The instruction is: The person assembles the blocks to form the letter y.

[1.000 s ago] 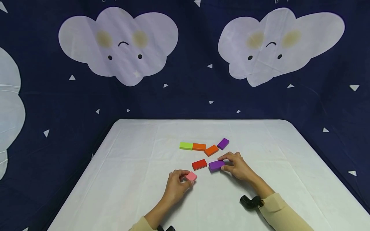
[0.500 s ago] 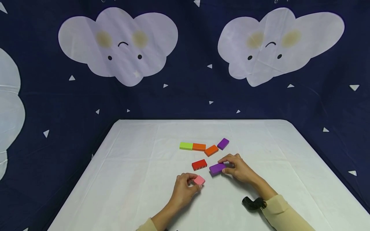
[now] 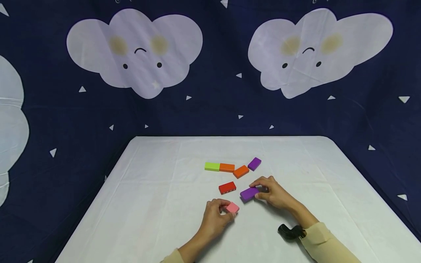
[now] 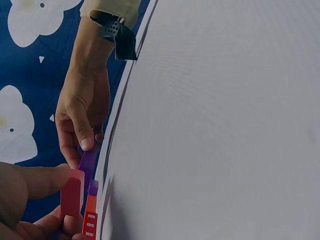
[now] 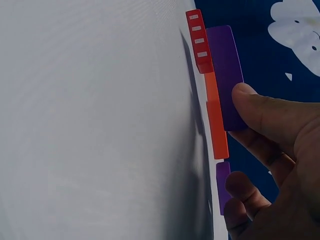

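My left hand (image 3: 214, 219) pinches a small pink block (image 3: 233, 208) between thumb and fingers. In the left wrist view the pink block (image 4: 73, 194) is tilted up on edge. To its right, my right hand (image 3: 273, 194) grips one end of a longer purple block (image 3: 249, 194); the right wrist view shows the thumb on the broad face of this purple block (image 5: 225, 75). The two held blocks are close but apart. A red block (image 3: 227, 187) with pale marks along its side lies just behind them on the white table (image 3: 148, 204).
Farther back lie a lime green block (image 3: 212, 166) and an orange block (image 3: 227, 167) end to end. A second orange block (image 3: 241, 171) sits at an angle beside them, then another purple block (image 3: 254, 164). A dark blue cloud-print cloth (image 3: 210, 117) hangs behind the table.
My left hand has carried the pink block rightward and slightly nearer to me. The right hand has drawn the purple block a little right and nearer, away from the red block. The other blocks stay put.
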Demonstrator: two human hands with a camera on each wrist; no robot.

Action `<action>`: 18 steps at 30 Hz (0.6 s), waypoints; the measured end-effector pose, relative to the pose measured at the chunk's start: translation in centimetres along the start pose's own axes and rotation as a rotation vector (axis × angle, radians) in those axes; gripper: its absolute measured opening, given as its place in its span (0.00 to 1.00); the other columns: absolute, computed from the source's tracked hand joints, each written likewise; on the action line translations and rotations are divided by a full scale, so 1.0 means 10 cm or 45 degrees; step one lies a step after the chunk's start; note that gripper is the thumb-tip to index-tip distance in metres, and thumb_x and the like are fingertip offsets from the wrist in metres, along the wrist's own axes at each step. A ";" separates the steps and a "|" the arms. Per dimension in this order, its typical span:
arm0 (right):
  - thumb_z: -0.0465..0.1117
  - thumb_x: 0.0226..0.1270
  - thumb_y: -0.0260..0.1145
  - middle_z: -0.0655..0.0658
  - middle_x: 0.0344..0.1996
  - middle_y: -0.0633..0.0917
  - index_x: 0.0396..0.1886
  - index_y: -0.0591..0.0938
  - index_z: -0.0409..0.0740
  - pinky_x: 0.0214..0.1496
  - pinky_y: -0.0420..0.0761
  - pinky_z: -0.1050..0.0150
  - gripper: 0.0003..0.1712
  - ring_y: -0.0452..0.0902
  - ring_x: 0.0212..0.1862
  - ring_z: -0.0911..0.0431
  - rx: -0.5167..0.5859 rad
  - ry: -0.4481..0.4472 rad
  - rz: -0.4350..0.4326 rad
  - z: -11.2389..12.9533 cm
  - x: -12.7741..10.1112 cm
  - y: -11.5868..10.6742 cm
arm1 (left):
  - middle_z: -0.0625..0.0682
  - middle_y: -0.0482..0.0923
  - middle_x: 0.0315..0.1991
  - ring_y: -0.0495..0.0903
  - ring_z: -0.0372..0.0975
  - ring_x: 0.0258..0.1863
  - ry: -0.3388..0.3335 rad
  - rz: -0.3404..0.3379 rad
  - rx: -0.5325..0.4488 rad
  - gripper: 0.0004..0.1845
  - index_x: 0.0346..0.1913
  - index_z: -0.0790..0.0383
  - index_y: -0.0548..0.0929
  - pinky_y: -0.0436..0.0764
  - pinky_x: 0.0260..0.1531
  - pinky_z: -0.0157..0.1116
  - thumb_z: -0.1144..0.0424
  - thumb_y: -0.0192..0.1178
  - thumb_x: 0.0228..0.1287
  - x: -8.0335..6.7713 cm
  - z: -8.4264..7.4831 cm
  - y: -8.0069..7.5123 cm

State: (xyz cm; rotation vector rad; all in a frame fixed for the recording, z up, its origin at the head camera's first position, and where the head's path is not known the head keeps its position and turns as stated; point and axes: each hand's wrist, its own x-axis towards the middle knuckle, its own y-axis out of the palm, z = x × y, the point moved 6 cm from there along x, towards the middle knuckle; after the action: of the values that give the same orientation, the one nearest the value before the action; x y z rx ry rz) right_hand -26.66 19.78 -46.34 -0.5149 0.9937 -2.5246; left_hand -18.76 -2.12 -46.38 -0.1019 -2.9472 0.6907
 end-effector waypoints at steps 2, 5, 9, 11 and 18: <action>0.38 0.55 0.69 0.54 0.44 0.83 0.47 0.82 0.57 0.39 0.62 0.67 0.18 0.61 0.39 0.57 0.002 -0.009 0.005 0.00 0.00 0.00 | 0.49 0.78 0.31 0.65 0.36 0.33 0.006 0.003 0.006 0.17 0.41 0.63 0.84 0.63 0.31 0.27 0.64 0.71 0.45 0.00 -0.01 0.01; 0.38 0.55 0.69 0.55 0.45 0.83 0.47 0.82 0.57 0.40 0.62 0.66 0.18 0.61 0.39 0.58 0.005 -0.011 0.022 0.01 -0.02 0.00 | 0.49 0.78 0.31 0.65 0.36 0.33 0.011 0.007 0.016 0.17 0.41 0.63 0.84 0.63 0.31 0.27 0.65 0.71 0.44 0.00 -0.03 0.03; 0.38 0.55 0.69 0.57 0.45 0.82 0.47 0.82 0.59 0.40 0.63 0.66 0.18 0.61 0.39 0.59 0.010 -0.007 0.042 0.01 -0.03 0.00 | 0.48 0.78 0.31 0.65 0.36 0.34 0.008 0.009 0.052 0.17 0.40 0.62 0.84 0.64 0.32 0.27 0.64 0.72 0.44 -0.01 -0.04 0.05; 0.39 0.55 0.69 0.57 0.46 0.82 0.47 0.82 0.59 0.40 0.63 0.66 0.18 0.61 0.39 0.59 0.016 -0.012 0.051 0.01 -0.04 0.00 | 0.47 0.78 0.31 0.65 0.34 0.33 0.017 0.004 0.082 0.17 0.40 0.61 0.84 0.64 0.32 0.28 0.63 0.73 0.43 -0.02 -0.04 0.07; 0.38 0.55 0.69 0.54 0.47 0.83 0.48 0.82 0.56 0.40 0.63 0.64 0.18 0.61 0.40 0.59 0.009 -0.062 0.061 0.01 -0.06 0.01 | 0.47 0.79 0.30 0.64 0.32 0.32 0.044 0.008 0.163 0.18 0.39 0.60 0.84 0.64 0.32 0.29 0.60 0.74 0.42 -0.03 -0.08 0.12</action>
State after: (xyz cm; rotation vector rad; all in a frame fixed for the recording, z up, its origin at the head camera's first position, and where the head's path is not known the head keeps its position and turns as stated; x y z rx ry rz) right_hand -26.10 19.94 -46.40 -0.5413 0.9673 -2.4610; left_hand -18.37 -0.77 -46.25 -0.1104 -2.8619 0.8671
